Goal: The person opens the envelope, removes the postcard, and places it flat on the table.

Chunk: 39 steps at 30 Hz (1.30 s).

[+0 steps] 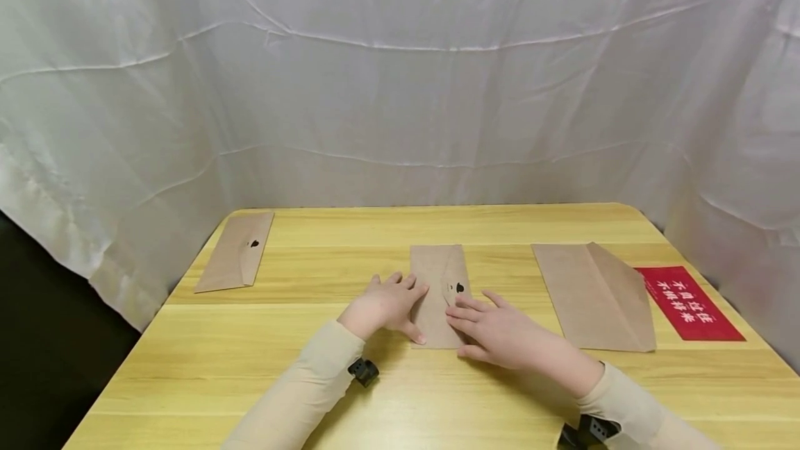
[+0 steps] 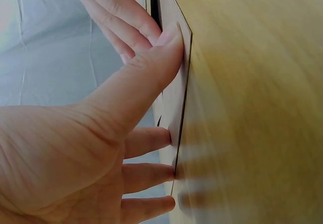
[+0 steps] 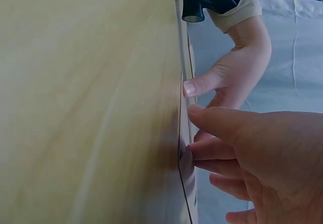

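A brown paper envelope (image 1: 437, 262) lies flat in the middle of the table, its flap folded over on the right side with a small black print. My left hand (image 1: 390, 304) rests on its left edge, fingers spread and thumb low. On the flap side my right hand (image 1: 494, 332) touches the envelope with extended fingers. In the left wrist view, my left hand (image 2: 86, 143) has its thumb and fingertips at the envelope (image 2: 177, 88). The right wrist view has my right hand (image 3: 272, 158) with thumb and fingers against the paper. Neither hand grips anything.
Another brown envelope (image 1: 225, 259), flap folded over, lies at the table's far left. To the right, a larger-looking brown envelope (image 1: 571, 290) has its flap spread out. A red card with white characters (image 1: 690, 311) lies partly under it. White curtains (image 1: 400, 103) surround the table.
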Motion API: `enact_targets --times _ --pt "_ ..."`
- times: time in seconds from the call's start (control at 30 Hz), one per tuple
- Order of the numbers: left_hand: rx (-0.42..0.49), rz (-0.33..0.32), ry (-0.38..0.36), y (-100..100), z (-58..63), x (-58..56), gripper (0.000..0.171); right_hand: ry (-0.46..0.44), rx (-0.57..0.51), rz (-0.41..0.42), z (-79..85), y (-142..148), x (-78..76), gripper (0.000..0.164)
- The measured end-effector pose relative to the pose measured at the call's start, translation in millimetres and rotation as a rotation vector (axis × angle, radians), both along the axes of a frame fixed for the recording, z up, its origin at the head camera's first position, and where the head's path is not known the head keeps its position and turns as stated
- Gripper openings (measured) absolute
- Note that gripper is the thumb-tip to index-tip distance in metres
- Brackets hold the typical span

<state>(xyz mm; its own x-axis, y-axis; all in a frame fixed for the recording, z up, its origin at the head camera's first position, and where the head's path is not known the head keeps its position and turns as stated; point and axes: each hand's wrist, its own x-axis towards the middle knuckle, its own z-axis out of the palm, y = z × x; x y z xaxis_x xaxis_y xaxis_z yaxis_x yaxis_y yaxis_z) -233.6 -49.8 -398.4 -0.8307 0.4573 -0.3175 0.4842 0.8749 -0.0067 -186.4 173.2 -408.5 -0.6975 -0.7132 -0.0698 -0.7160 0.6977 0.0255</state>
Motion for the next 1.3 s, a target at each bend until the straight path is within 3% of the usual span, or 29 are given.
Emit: enact_targets --times 0.4,0.67,0.87,1.03,1.3 --pt "-0.003 0.0 0.001 -1 0.2 -0.2 0.1 0.037 -0.007 -0.014 16.1 5 4.3 0.054" --pt "0.008 -0.008 0.002 -2 0.8 -1.3 0.1 0.071 -0.048 -0.086 22.1 16 0.6 0.049" --pt "0.017 -0.004 -0.008 -2 0.4 -1.1 0.1 0.11 0.018 -0.171 18.4 30 -11.2 0.054" --pt "0.02 -0.007 -0.01 -2 -0.1 -0.5 0.1 0.057 0.054 -0.193 11.9 37 -20.3 0.056" --pt "0.019 0.0 -0.013 -1 0.0 -0.7 0.1 -0.095 0.002 -0.184 5.3 42 -30.3 0.063"
